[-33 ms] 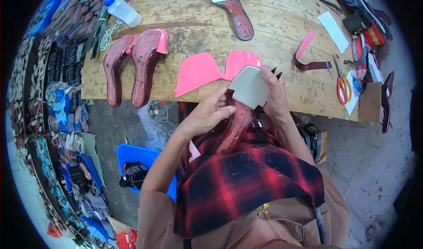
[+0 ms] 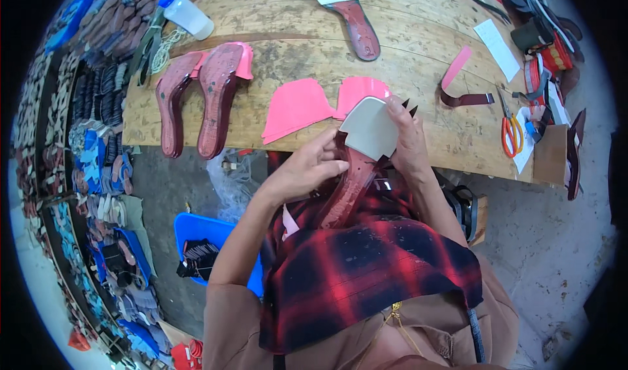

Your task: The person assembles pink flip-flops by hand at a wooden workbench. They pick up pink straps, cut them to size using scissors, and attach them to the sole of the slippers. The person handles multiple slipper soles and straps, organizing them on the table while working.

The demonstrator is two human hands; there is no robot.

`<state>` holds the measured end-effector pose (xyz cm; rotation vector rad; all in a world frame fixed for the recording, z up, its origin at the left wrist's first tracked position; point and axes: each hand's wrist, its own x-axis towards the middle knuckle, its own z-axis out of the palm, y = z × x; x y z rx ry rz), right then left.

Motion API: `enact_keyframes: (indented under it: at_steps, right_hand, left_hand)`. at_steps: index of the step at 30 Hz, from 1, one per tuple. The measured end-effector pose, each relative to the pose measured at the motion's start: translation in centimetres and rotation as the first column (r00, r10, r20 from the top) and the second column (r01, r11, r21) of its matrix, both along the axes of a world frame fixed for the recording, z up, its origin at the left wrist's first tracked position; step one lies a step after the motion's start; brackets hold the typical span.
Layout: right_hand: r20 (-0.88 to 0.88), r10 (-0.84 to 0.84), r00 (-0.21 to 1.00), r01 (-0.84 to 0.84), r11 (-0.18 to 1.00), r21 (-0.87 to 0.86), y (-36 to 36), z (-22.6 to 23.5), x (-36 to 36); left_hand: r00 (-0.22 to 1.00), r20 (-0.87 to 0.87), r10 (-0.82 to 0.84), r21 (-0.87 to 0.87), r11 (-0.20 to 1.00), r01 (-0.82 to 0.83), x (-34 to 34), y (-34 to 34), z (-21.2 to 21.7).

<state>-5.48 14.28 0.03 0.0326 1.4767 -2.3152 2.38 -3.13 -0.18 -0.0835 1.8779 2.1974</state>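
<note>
1. A bright-blue plastic tub (image 2: 190, 225) stands below the worktop (image 2: 405, 39), a dark bundle (image 2: 199, 255) lying in it and across its left edge; a translucent white plastic bottle with a blue cap (image 2: 190, 18) lies on the worktop, its contents unclear.
2. The reddish-brown, foot-shaped shoe last (image 2: 356, 177) is just off the worktop's near edge, toe away from the person, heel at the lap; a pale grey, smooth sheet piece (image 2: 371, 129) covers its toe.
3. The right hand (image 2: 407, 134) is closed round the toe's right side, thumb on the sheet; the left hand (image 2: 311, 167) is half curled at the left side, its grip impossible to tell.
4. Both hands keep their earlier pose; the worktop's things appear slightly further right.
</note>
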Motion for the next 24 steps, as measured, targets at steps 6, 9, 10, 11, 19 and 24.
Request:
enact_keyframes:
  at_steps: [6,9,10,11,19,24]
  right_hand:
    - [-0.308,0.145,0.94,-0.08,0.974,0.214,-3.3,2.4,-0.5]
    - [-0.098,0.288,0.953,-0.247,0.92,0.306,-4.3,2.8,0.4]
    - [-0.11,0.224,0.968,-0.182,0.934,0.308,-5.4,1.4,1.0]
    - [-0.123,0.161,0.979,-0.115,0.942,0.316,-6.4,-0.5,1.7]
    - [-0.44,0.403,0.803,-0.17,0.861,0.479,-6.3,0.0,5.6]
    - [-0.713,0.652,0.256,0.291,0.652,0.7,-4.3,0.5,2.7]
  left_hand:
    - [0.873,-0.105,0.476,0.195,0.871,-0.451,-2.8,-1.5,-0.3]
    - [0.658,-0.38,0.65,0.074,0.73,-0.679,-4.5,-1.6,0.7]
    - [0.59,-0.479,0.65,0.013,0.677,-0.735,-5.2,-1.9,0.7]
    - [0.504,-0.573,0.647,0.019,0.625,-0.781,-6.0,-2.0,0.6]
    - [0.382,-0.268,0.884,0.355,0.459,-0.815,-6.8,-6.6,3.4]
    - [0.761,-0.007,0.649,0.368,0.709,-0.601,-2.4,-3.6,2.9]
